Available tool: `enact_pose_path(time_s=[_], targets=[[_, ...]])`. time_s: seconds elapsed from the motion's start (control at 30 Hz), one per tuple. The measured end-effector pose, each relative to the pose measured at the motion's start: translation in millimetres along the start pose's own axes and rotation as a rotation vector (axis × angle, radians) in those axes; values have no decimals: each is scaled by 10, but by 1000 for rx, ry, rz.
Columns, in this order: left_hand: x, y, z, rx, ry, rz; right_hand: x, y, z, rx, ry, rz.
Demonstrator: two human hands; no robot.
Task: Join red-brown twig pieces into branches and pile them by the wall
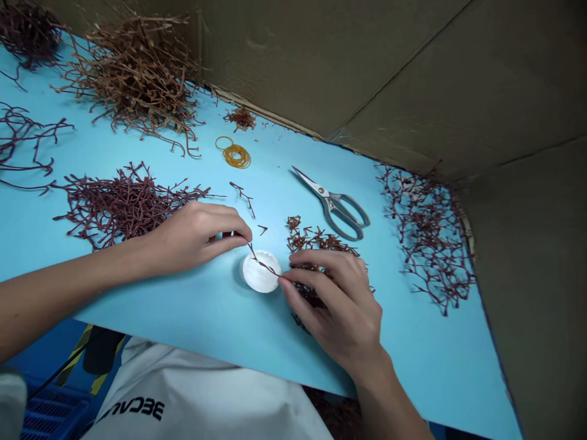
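A thin dark brown twig (262, 264) stretches between my two hands, just above a small round white tub (259, 278). My left hand (202, 235) pinches its upper left end between thumb and fingertips. At the lower right end, the thumb and index finger of my right hand (339, 299) are closed on it. Under and behind my right hand lies a pile of short brown twig pieces (321, 238), partly hidden. Beside my left wrist spreads a heap of reddish-brown branched twigs (123, 205). A loose forked twig (243, 198) and a tiny V-shaped piece (262, 230) lie beyond the tub.
Grey-handled scissors (332, 205) lie points away, beyond my right hand. Yellow rubber bands (236, 156) rest near a small crumb pile (241, 118). A large tan twig bundle (142, 79) stands back left. More branched twigs (426, 232) lie right, along the cardboard wall (518, 244).
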State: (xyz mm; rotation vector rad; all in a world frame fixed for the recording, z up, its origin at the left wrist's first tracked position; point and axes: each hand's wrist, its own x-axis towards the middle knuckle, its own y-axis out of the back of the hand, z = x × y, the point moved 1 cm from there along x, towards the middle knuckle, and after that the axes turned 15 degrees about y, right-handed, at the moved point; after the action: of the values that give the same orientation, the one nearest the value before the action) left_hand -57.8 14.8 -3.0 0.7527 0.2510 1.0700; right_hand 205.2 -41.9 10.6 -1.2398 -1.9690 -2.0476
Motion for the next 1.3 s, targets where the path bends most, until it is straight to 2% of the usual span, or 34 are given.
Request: enact_pose_path(time_s=[0.23, 0.4, 0.57, 0.77, 0.97, 1.3], targets=[[-1, 18, -11, 10, -5, -10, -15, -39, 6, 16, 13, -29], [-8, 22, -5, 16, -27, -8, -12, -17, 32, 6, 4, 10], [-3, 39, -4, 1, -15, -24, -1, -16, 28, 11, 26, -6], [-8, -4, -21, 0, 35, -70, -27, 40, 54, 57, -113, 63], [-28, -74, -52, 21, 62, -59, -38, 35, 62, 42, -102, 63], [5, -32, -62, 33, 125, -172, -48, -20, 72, 14, -62, -11]])
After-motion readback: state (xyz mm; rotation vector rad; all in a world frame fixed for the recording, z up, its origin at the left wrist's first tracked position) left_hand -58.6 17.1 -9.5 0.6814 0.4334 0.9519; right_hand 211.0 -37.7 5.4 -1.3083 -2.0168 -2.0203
